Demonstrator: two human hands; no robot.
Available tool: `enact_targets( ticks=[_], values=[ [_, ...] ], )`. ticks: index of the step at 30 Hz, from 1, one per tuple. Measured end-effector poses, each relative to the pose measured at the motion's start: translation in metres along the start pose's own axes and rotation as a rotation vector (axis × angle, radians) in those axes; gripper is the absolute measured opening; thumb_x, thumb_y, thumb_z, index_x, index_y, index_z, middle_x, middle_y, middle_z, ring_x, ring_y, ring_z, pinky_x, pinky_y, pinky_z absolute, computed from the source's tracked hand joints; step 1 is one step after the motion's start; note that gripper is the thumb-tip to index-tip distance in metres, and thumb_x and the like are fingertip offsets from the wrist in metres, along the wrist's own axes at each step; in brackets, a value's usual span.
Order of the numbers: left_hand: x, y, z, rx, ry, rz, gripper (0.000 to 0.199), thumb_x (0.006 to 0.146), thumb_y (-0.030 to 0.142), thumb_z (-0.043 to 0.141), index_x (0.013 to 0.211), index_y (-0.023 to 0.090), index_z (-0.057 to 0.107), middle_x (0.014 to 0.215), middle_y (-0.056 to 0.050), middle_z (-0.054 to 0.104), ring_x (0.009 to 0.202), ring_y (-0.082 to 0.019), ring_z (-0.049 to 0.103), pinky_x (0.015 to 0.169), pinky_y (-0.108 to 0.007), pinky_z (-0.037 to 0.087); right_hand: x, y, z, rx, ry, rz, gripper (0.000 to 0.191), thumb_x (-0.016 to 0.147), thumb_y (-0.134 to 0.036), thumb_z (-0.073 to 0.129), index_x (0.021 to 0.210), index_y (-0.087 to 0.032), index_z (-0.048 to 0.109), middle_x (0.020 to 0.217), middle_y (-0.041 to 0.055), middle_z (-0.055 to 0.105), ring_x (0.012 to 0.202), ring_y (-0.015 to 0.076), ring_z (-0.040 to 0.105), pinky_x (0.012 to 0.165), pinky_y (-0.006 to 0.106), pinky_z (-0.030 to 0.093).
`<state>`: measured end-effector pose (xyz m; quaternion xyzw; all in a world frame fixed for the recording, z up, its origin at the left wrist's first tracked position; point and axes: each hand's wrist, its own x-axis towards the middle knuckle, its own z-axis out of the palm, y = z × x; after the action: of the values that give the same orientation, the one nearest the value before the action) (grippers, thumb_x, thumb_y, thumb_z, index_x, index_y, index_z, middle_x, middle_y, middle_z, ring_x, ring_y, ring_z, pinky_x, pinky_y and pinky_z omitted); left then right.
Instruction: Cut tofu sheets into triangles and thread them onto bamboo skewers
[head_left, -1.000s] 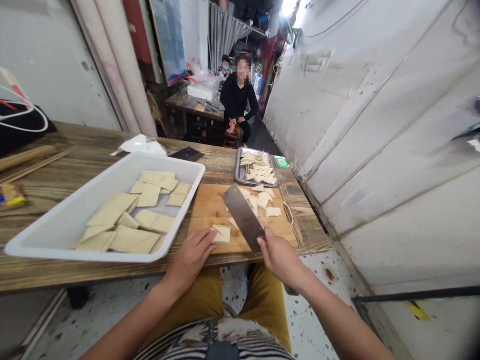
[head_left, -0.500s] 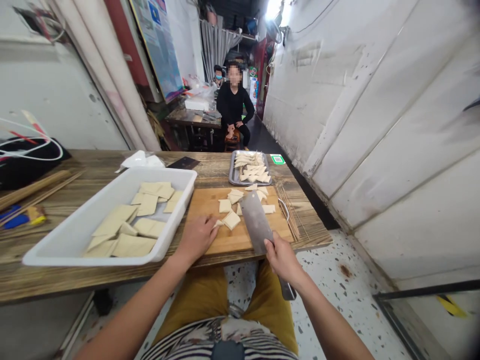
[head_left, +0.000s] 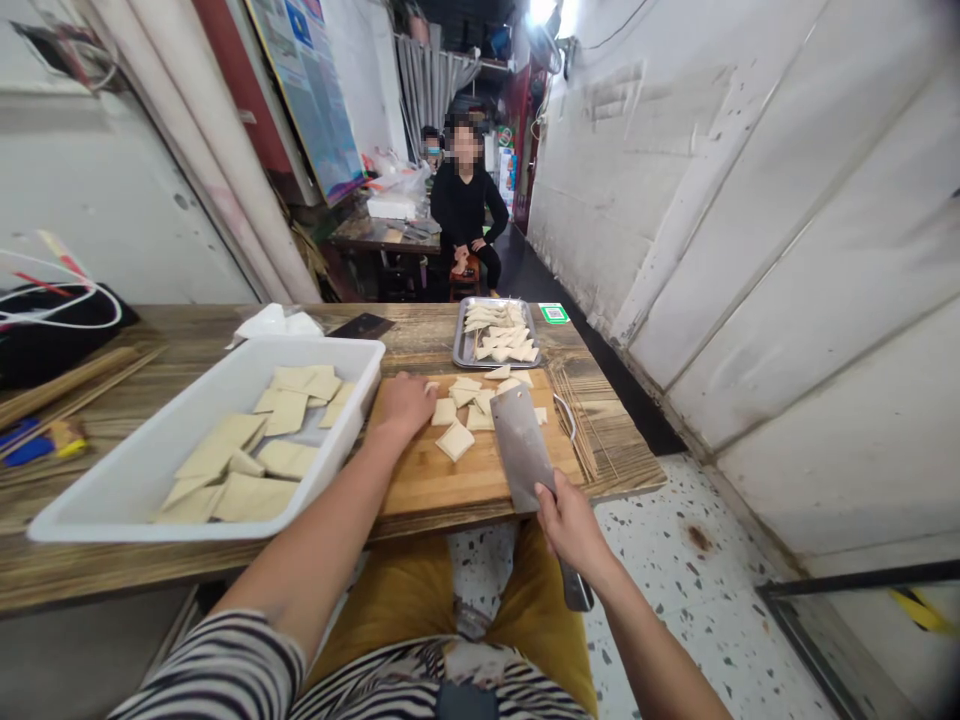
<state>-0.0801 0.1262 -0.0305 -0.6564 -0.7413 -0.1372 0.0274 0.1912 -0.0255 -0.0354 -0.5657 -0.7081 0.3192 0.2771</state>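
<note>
Shifted to the far end of the board (head_left: 427, 480) since the earlier frame, the left hand (head_left: 405, 405) is laid open and empty, just beside the tofu squares (head_left: 456, 441). The cleaver (head_left: 521, 445) is gripped by the closed right hand (head_left: 571, 530), its blade over the board. A leftward slip could cut that hand; squares nudged aside could drop onto the bench (head_left: 630, 480), with the terrazzo floor (head_left: 675, 560) beyond.

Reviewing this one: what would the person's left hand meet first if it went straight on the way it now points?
The left hand rests on the cutting board. The first thing ahead looks like the small tofu piece near the board's far edge, though depth is hard to judge here.
</note>
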Motion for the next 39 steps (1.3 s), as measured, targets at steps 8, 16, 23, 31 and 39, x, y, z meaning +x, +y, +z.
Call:
enact_targets(
  ticks=[8,16,23,31,39],
  values=[
    [-0.06,0.019,-0.02,-0.094,0.123,0.176,0.043,0.087,0.039,0.039,0.114,0.011,0.056,0.111,-0.017,0.059,0.106,-0.028,0.052,0.09,-0.04,0.039,0.001,-0.003,-0.005,-0.098,0.006,0.01,0.017,0.094,-0.026,0.033,0.078,-0.023,0.036,0.048,-0.0068,0.045,0.04,0.0139,0.05,0.043,0.022,0.031],
    [-0.109,0.003,-0.012,-0.394,0.016,0.407,0.034,0.083,0.034,0.053,0.112,0.017,0.057,0.105,-0.01,0.064,0.096,-0.023,0.057,0.084,-0.037,0.045,0.007,-0.026,-0.012,-0.379,-0.047,-0.055,0.013,0.095,-0.022,0.035,0.088,-0.018,0.045,0.067,0.0034,0.061,0.061,0.0176,0.06,0.053,0.023,0.035],
    [-0.138,-0.034,-0.004,-0.471,0.2,0.565,0.027,0.084,0.028,0.054,0.108,0.018,0.06,0.111,-0.011,0.062,0.101,-0.021,0.058,0.087,-0.038,0.047,0.015,-0.071,-0.018,-0.687,-0.269,-0.187,0.018,0.095,-0.023,0.033,0.101,-0.014,0.047,0.074,0.0082,0.067,0.066,0.0209,0.064,0.053,0.025,0.033],
    [-0.164,-0.031,0.013,-0.464,0.35,0.588,0.03,0.085,0.015,0.052,0.113,0.019,0.059,0.108,-0.011,0.063,0.1,-0.021,0.057,0.085,-0.037,0.049,0.021,-0.105,-0.018,-0.837,-0.446,-0.243,0.017,0.094,-0.021,0.036,0.098,-0.014,0.05,0.072,0.0094,0.069,0.063,0.0236,0.066,0.047,0.027,0.032],
    [-0.166,-0.031,0.015,-0.505,0.332,0.55,0.028,0.086,0.016,0.05,0.112,0.019,0.059,0.108,-0.011,0.062,0.101,-0.02,0.057,0.086,-0.037,0.049,0.024,-0.11,-0.019,-0.869,-0.493,-0.227,0.016,0.094,-0.021,0.036,0.1,-0.014,0.05,0.071,0.0084,0.069,0.062,0.0229,0.067,0.048,0.026,0.034]
  ],
)
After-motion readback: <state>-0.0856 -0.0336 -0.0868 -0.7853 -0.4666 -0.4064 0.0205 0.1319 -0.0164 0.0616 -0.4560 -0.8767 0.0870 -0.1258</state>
